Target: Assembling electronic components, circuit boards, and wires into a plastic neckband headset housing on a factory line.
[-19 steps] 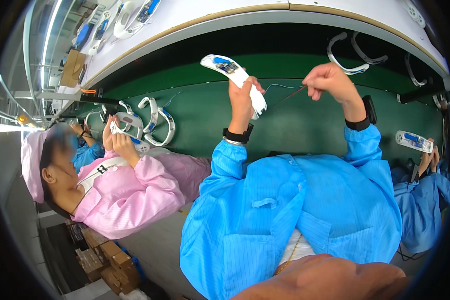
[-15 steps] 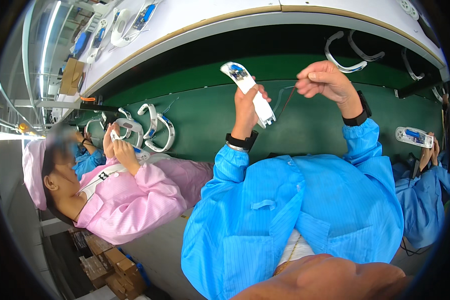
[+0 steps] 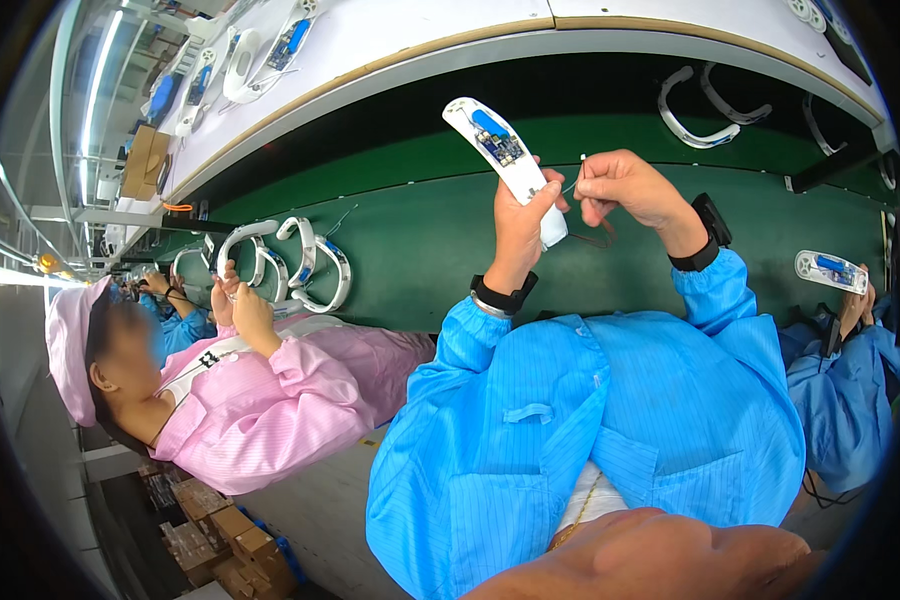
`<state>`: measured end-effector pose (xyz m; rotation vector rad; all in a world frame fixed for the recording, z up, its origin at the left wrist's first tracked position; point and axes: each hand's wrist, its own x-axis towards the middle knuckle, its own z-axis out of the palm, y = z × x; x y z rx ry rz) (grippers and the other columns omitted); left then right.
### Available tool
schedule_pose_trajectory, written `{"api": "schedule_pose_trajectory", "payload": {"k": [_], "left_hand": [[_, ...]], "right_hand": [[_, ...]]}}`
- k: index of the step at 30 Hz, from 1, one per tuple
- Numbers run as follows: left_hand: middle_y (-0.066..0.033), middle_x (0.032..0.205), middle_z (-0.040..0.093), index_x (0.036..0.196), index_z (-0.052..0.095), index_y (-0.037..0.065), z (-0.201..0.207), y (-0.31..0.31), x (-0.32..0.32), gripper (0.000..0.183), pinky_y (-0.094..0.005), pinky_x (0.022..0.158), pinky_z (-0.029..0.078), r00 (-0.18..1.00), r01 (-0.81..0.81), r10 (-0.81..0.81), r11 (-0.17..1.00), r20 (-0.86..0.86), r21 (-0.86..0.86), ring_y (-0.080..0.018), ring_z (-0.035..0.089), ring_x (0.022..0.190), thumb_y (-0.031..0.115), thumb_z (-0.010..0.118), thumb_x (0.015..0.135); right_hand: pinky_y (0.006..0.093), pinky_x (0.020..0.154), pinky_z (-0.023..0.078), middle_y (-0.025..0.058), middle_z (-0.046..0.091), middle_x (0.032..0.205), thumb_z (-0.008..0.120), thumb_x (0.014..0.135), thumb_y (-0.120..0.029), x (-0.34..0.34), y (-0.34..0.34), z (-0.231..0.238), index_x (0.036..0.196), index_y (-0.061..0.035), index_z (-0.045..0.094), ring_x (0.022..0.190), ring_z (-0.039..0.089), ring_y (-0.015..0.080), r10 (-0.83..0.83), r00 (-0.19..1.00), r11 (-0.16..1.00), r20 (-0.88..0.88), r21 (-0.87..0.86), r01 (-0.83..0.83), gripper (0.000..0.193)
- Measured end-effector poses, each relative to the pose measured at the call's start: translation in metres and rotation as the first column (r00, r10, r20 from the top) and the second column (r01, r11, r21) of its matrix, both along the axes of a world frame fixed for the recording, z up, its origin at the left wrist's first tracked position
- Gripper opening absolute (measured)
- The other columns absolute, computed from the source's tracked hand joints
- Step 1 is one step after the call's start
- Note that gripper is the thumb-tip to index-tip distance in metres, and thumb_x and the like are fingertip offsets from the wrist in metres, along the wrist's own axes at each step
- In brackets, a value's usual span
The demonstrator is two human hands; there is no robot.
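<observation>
Head view: the left hand [image 3: 522, 228] holds a white housing [image 3: 526, 184] above the green table [image 3: 400, 235], its fingers clamped around the lower part, thumb across the face. The housing is tilted, its rounded upper end leaning to the left, and its open face shows a blue block [image 3: 489, 123] near that end with a circuit board [image 3: 505, 150] just below. Beside it, the right hand [image 3: 632, 190] has thumb and forefinger together, pinched on a thin wire [image 3: 571, 188] whose pale tip sticks up above them. Darker wires [image 3: 602, 238] loop near the housing's lower end, beneath the right hand. Both wrists wear black bands. Farther left on the table, several curved white frames [image 3: 342, 275] stand close together, near a co-worker in pink [image 3: 270, 400] whose hands are raised over the table's edge. At the far right another co-worker's hand [image 3: 856, 303] grips a similar white part [image 3: 830, 270] with a blue block in it. Beyond the table runs a white shelf [image 3: 440, 20], and more frames [image 3: 692, 132] lie below its right side.
</observation>
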<state>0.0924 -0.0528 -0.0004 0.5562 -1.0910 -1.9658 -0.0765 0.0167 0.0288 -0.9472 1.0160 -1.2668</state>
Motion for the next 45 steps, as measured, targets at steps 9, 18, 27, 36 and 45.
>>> {"api": "schedule_pose_trajectory", "payload": {"k": [9,18,27,36,45], "left_hand": [[-0.0103,0.091,0.062,0.122,0.039,-0.001,0.002,0.002,-0.003,0.054,-0.0289,0.073,0.052,0.996,-0.011,0.013,1.000,0.093,-0.017,-0.0169,0.062,0.081,-0.003,0.068,0.076],[-0.0096,0.086,0.061,0.121,0.039,0.000,-0.003,-0.001,-0.005,0.051,-0.0290,0.064,0.052,0.992,-0.107,0.104,0.994,0.078,0.037,-0.0158,0.061,0.072,-0.005,0.066,0.078],[-0.0094,0.081,0.052,0.104,0.045,0.002,0.005,-0.017,-0.005,0.020,-0.0336,0.069,0.048,0.937,-0.090,0.235,0.877,-0.259,0.471,-0.0172,0.052,0.072,0.013,0.056,0.092],[-0.0066,0.077,0.049,0.090,0.048,0.004,-0.006,-0.047,0.009,0.017,-0.0305,0.076,0.050,0.901,-0.002,0.283,0.761,-0.328,0.648,-0.0153,0.050,0.071,0.020,0.050,0.096],[-0.0048,0.077,0.051,0.089,0.050,0.005,-0.008,-0.048,0.009,0.018,-0.0291,0.075,0.051,0.910,0.093,0.201,0.751,-0.362,0.653,-0.0146,0.051,0.072,0.022,0.050,0.097]], "right_hand": [[0.0220,0.043,0.035,0.0000,0.050,0.051,0.066,0.081,-0.014,0.012,-0.003,-0.006,0.062,-0.0029,0.058,0.045,0.046,0.0060,0.073,0.950,0.986,-0.305,0.165,-0.023,0.023],[0.0240,0.041,0.035,0.0021,0.054,0.051,0.064,0.081,-0.012,0.017,0.016,-0.015,0.067,0.0000,0.061,0.044,0.048,0.0073,-0.203,0.861,0.979,-0.467,-0.069,0.193,0.020],[0.0225,0.042,0.033,-0.0001,0.053,0.050,0.060,0.082,-0.008,0.038,0.041,-0.010,0.069,-0.0008,0.059,0.045,0.047,0.0038,-0.501,0.775,0.865,-0.385,-0.193,0.463,0.015],[0.0214,0.042,0.032,-0.0012,0.051,0.049,0.060,0.082,-0.007,0.040,0.053,-0.009,0.070,-0.0004,0.061,0.044,0.044,0.0029,-0.241,0.966,0.970,-0.098,-0.054,0.236,0.014],[0.0201,0.042,0.031,-0.0016,0.051,0.049,0.060,0.082,-0.006,0.037,0.045,-0.012,0.072,0.0002,0.064,0.042,0.041,0.0024,-0.217,0.976,0.975,-0.007,-0.043,0.216,0.012]]}}
